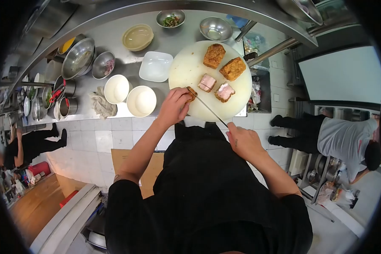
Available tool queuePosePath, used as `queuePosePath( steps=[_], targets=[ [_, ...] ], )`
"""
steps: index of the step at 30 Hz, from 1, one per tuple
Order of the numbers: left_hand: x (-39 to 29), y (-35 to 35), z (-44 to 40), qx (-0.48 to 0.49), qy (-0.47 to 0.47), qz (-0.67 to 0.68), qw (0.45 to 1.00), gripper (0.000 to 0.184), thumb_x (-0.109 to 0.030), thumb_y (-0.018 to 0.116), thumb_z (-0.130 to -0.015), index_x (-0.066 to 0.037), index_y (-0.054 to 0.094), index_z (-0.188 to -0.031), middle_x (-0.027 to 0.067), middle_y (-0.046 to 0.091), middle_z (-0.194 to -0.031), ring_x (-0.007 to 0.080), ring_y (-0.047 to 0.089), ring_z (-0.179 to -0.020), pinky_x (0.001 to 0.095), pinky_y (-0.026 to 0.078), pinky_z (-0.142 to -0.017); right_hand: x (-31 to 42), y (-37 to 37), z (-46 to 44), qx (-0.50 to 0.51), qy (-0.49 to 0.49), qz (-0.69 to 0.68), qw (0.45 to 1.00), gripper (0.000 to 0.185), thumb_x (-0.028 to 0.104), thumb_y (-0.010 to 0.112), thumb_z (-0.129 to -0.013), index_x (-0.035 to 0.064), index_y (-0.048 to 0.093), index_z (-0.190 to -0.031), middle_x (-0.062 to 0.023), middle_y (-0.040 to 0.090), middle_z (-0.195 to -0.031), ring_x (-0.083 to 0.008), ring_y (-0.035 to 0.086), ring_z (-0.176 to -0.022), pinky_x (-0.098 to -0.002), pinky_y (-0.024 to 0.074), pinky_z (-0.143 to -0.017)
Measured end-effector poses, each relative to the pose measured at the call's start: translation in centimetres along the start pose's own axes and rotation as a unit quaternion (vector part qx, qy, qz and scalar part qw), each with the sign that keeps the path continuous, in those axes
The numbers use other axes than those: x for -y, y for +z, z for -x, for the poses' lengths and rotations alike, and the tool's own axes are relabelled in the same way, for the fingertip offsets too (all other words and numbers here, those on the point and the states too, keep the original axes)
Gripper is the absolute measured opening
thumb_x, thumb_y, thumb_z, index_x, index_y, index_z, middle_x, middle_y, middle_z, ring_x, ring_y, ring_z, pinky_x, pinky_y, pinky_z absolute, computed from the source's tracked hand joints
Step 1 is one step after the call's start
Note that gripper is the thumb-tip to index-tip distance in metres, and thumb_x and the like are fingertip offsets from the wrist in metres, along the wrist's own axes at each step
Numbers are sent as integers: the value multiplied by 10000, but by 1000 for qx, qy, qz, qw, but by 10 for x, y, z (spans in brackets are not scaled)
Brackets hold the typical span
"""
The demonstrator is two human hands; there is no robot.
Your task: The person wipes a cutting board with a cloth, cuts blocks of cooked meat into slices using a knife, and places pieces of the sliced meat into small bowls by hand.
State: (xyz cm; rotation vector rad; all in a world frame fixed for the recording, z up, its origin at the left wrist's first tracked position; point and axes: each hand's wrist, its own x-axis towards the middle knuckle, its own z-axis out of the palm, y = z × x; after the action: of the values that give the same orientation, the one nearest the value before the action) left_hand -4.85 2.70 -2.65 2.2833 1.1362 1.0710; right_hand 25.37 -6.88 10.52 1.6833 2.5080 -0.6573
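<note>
Near the centre of the frame, the person's left grip (175, 105) steadies a small meat piece (191, 95) at the lower left of a round board (182, 63); the right grip (246, 142) holds a knife (211, 109), tip beside it. Two browned chunks (214, 56) and two pale-faced pieces (207, 83) lie farther right. White bowls (141, 101) stand on the bench (129, 64), left.

Vessels and a cloth are laid out on a steel counter (82, 99).
At the top centre, a tan bowl (138, 38) is placed beside a metal bowl of chopped greens (182, 18); left of centre, two white tubs (117, 89) are flanked by a crumpled cloth (101, 103). A co-worker (345, 134) is seen at far right.
</note>
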Motion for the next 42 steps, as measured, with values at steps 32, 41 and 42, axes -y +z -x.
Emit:
queuePosePath(
  steps=[32, 41, 42],
  targets=[
    [10, -2, 20, -64, 1, 25, 998, 339, 7, 768, -848, -69, 735, -1177, 131, 685, -1322, 388, 658, -1186, 482, 557, -1042, 12, 17, -49, -47, -18, -55, 997, 224, 258, 617, -1101, 52, 534, -1131, -209, 743, -810, -461, 728, -725, -568, 568, -632],
    [13, -2, 14, -12, -6, 40, 999, 279, 6, 748, -861, -86, 765, -1124, 120, 696, -1277, 379, 658, -1174, 474, 557, -1015, 26, -18, -12, 79, 38, -16, 996, 222, 250, 607, -1105, 45, 542, -1162, -228, 733, -801, -483, 726, -772, -598, 565, -714],
    [13, -3, 14, -11, -8, 43, 999, 278, 4, 747, -863, -87, 765, -1124, 120, 696, -1274, 379, 659, -1172, 475, 557, -1013, 29, -18, -17, 79, 39, -16, 996, 222, 250, 607, -1105, 45, 542, -1162, -228, 733, -801, -483, 726, -772, -598, 565, -714]
  ],
)
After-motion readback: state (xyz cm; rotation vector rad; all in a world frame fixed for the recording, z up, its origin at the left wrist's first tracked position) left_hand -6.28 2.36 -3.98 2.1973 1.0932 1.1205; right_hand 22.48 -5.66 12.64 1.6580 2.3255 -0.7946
